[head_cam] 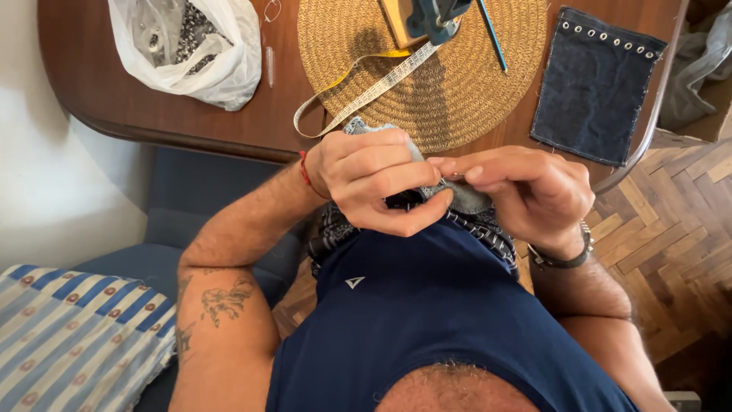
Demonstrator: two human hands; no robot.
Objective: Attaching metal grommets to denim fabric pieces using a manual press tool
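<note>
On the wooden table (252, 114), white plastic bag (206, 46)

This looks like a room in a home turned to small-scale sewing or craft work — not a factory floor. The dark brown rounded wooden counter (252, 122) stands over a herringbone parquet floor (671, 229), and a blue-and-white striped cushion (76, 336) lies on a blue upholstered seat (198, 206) against a plain white wall (46, 175). The craft side shows on the counter — a round woven straw mat (457, 91), a cream measuring tape (366, 95) trailing across it, a white plastic bag of small metal pieces (191, 46), and a dark denim panel edged with a row of metal eyelets (595, 84).
</note>
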